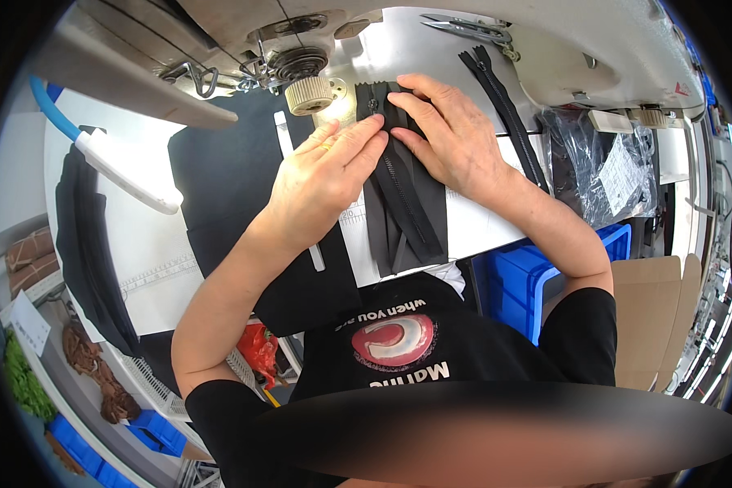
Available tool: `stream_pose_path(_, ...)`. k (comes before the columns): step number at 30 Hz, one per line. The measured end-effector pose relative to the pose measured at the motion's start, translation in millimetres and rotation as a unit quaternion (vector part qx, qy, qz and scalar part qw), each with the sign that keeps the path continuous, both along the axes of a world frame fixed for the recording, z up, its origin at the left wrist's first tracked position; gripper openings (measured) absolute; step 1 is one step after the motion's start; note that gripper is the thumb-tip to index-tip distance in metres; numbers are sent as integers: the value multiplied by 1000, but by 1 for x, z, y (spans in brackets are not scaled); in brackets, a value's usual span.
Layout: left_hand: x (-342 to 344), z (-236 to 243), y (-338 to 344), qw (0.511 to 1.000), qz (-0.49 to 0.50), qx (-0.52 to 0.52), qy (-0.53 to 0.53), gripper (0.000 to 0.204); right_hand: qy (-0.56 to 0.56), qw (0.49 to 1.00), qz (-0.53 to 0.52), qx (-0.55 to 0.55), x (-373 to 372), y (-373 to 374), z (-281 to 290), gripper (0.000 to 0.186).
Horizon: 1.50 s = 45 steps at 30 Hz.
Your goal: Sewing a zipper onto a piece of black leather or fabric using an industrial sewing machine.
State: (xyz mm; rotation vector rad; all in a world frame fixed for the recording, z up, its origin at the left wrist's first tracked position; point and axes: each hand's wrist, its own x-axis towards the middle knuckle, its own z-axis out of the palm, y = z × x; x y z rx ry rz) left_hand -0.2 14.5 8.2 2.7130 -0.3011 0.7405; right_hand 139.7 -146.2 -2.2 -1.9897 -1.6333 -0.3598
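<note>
A black zipper point(408, 211) with its pull near the top lies on a dark grey fabric strip point(378, 236) below the sewing machine's ribbed knob point(307, 95). My left hand point(325, 175) rests its fairly straight index and middle fingertips on the zipper's upper left; its thumb is hidden. My right hand point(455, 142) touches the strip's upper right with fingers apart and slightly bent. Left of these lies a large black fabric piece point(220, 171), crossed by a white narrow bar point(317, 256). A second black zipper point(508, 114) lies to the right.
Metal scissors point(464, 28) lie at the back. A hanging blue-and-white lamp point(126, 171) is at left, beside folded black fabric point(85, 236). At right are a plastic-wrapped package point(594, 171), a blue bin point(504, 285) and cardboard point(642, 325).
</note>
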Motion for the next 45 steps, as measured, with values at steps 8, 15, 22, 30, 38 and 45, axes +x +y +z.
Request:
stream_pose_path(8,-7,0,-1,997,-75,18,-17,30,15,1000,5,6,2,0,3,47)
stream_pose_path(15,0,-5,6,999,-35,12,13,34,36,999,7,8,2,-2,0,47)
stream_pose_path(22,-1,-6,5,999,0,48,12,38,-5,1000,12,10,3,-1,3,38)
stream_pose_path(30,2,-8,6,999,9,40,19,39,-13,1000,6,-23,3,-4,-4,36)
stream_pose_path(38,10,-16,6,999,40,21,-27,16,-124,968,215,-22,-6,-16,28,29)
stream_pose_path(45,12,-19,7,997,64,23,-24,15,137,949,280,-35,-85,-79,9,25)
